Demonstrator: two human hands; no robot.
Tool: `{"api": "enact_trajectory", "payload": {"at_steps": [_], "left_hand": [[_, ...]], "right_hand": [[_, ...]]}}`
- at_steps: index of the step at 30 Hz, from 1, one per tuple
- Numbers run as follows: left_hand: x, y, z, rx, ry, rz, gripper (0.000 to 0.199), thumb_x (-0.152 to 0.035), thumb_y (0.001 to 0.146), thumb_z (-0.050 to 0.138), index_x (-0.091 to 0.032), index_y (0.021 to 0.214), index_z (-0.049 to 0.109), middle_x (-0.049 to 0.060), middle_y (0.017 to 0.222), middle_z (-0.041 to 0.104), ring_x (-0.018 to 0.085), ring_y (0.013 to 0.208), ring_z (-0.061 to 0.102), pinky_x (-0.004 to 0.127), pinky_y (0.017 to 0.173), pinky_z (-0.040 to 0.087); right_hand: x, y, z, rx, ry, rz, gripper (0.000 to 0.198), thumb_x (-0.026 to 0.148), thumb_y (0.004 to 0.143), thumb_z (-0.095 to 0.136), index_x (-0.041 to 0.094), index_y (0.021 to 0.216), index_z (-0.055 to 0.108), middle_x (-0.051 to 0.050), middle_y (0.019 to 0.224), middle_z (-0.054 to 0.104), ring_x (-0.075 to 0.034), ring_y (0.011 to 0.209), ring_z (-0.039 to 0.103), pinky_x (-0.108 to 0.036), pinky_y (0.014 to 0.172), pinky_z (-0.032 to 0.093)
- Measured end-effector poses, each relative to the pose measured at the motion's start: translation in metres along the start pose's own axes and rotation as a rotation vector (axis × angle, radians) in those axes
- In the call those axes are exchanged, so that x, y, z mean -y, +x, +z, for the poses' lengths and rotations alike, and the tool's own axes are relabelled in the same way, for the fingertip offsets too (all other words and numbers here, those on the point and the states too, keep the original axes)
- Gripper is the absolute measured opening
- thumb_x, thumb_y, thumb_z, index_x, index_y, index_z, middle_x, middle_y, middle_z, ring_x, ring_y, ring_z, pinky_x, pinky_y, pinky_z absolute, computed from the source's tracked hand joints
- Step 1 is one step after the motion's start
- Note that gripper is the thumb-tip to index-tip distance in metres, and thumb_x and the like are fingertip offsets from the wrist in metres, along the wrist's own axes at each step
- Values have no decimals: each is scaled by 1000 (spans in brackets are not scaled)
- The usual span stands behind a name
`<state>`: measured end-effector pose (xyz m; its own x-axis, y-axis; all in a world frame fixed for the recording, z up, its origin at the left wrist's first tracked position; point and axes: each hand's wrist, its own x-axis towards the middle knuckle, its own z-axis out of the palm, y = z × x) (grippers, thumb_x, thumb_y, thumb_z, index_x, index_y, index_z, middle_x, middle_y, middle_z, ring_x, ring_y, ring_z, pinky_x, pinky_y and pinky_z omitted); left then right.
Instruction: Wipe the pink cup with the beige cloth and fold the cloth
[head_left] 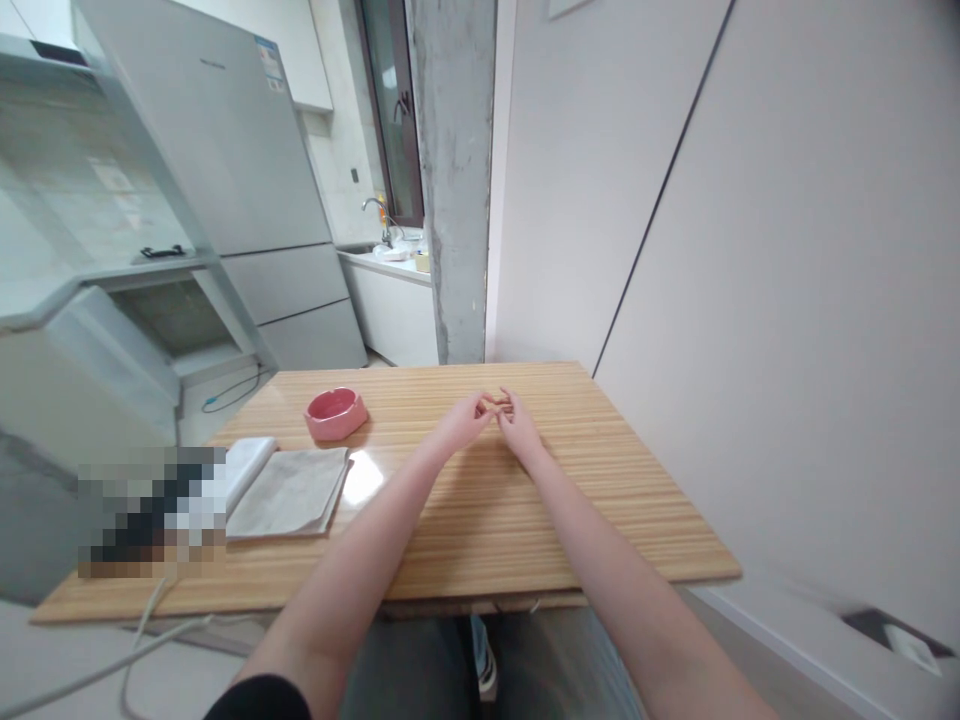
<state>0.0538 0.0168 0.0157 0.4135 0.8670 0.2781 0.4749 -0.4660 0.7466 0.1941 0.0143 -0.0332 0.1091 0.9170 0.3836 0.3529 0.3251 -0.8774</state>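
Observation:
Over the far middle of the wooden table [637, 520], my left hand [466, 418] and my right hand [517, 424] are close together with fingertips facing. The fingers of both are loosely curved, with gaps between them, and I can see nothing held. Whether the fingertips touch one another is too small to tell. To the left of my hands stands a pink ashtray-like bowl [335, 414] with a notched rim. Nearer to me, left of my left forearm, lies a folded grey-beige cloth [289, 492].
A white packet or folded item [249, 465] lies beside the cloth, near a blurred-out patch. A pale cable [154, 600] hangs over the left front edge. Beyond the table stand a fridge [217, 130] and a concrete pillar [455, 180]; a wall [750, 280] borders the right.

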Motion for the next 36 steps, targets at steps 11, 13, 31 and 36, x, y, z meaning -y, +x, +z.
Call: {"api": "enact_trajectory", "payload": {"at_steps": [11, 13, 31, 36], "left_hand": [[41, -6, 28, -1, -12, 113, 36, -13, 83, 44, -15, 112, 65, 10, 113, 68, 20, 107, 61, 36, 99, 45], [41, -6, 30, 8, 0, 113, 37, -12, 83, 44, -15, 113, 64, 10, 116, 67, 21, 109, 60, 37, 100, 44], [77, -79, -132, -981, 425, -424, 34, -35, 75, 68, -13, 100, 61, 23, 146, 31, 50, 138, 12, 73, 99, 16], [95, -80, -125, -929, 383, -348, 21, -26, 72, 70, -11, 75, 56, 21, 133, 46, 50, 135, 10, 73, 101, 9]], "right_hand": [[5, -5, 6, 155, -149, -52, 28, 14, 84, 44, 16, 99, 67, -9, 104, 70, -17, 100, 62, -35, 96, 46], [7, -6, 5, 160, -151, -67, 28, 14, 84, 43, 14, 100, 67, -9, 103, 71, -17, 98, 63, -35, 95, 47], [-6, 1, 2, 30, -160, 19, 20, 17, 79, 49, 18, 83, 68, -7, 92, 70, -19, 91, 63, -34, 86, 49], [-8, 2, 1, 14, -120, 61, 21, 17, 77, 46, 19, 77, 67, -4, 87, 70, -18, 88, 63, -35, 87, 49]]}}
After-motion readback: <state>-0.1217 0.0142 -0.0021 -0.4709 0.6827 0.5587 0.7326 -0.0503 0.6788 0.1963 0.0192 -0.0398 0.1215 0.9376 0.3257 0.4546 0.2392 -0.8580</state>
